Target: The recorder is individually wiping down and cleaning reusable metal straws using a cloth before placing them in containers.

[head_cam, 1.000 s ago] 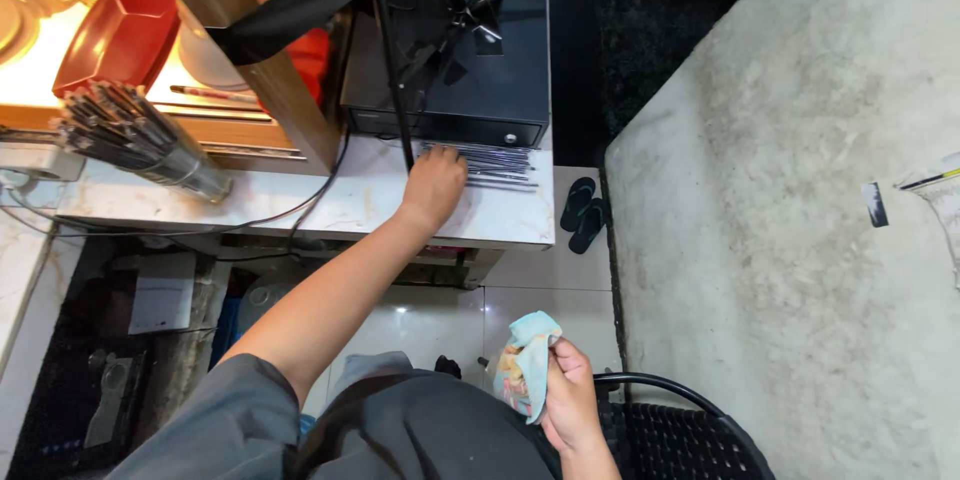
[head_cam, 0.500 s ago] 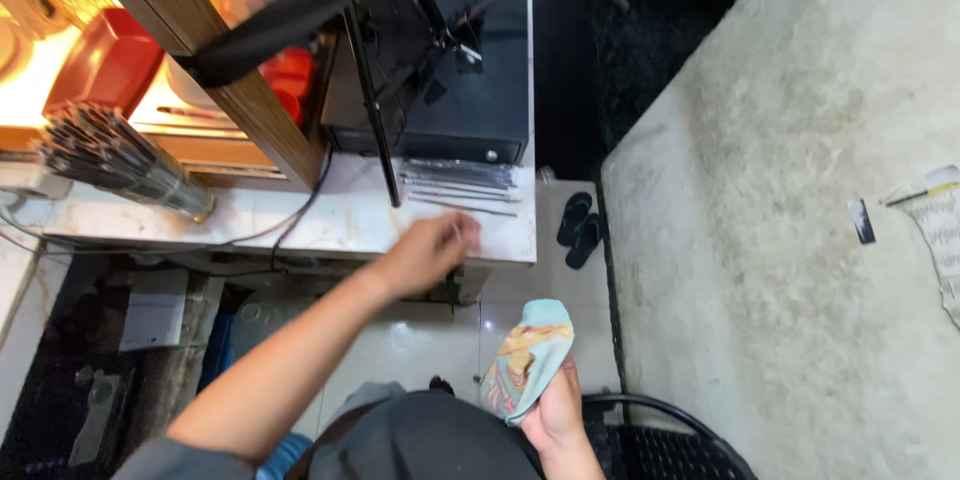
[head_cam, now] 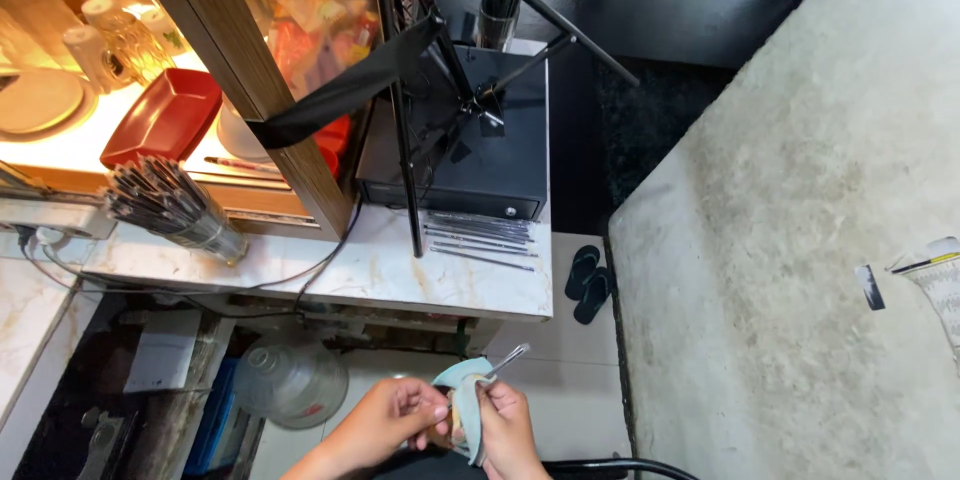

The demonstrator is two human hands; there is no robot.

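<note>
1. My left hand [head_cam: 400,418] and my right hand [head_cam: 508,420] meet at the bottom edge of the view, below the front edge of the bench [head_cam: 330,275]; my wrists and forearms are cut off by the frame.
2. Both hands are closed around a pale blue cloth [head_cam: 462,395], which is folded between them, so most of it is hidden by my fingers.
3. A thin metal skewer [head_cam: 508,360] sticks up and to the right out of the cloth; only its upper end shows, and I cannot tell which hand pinches the wrapped part.
4. On the bench, near its right front corner, a row of more metal skewers [head_cam: 480,238] lies flat, just in front of a black cash drawer [head_cam: 470,150].
5. A black tripod [head_cam: 440,90] stands over the drawer and hides part of its top; one leg comes down on the bench beside the skewers.
6. Near the left edge of the bench a bundle of dark sticks [head_cam: 165,202] sits tilted in a clear holder.
7. Under the bench a large clear water bottle [head_cam: 290,380] is partly hidden by the bench edge; dark sandals [head_cam: 588,285] lie on the floor past the right corner.
</note>
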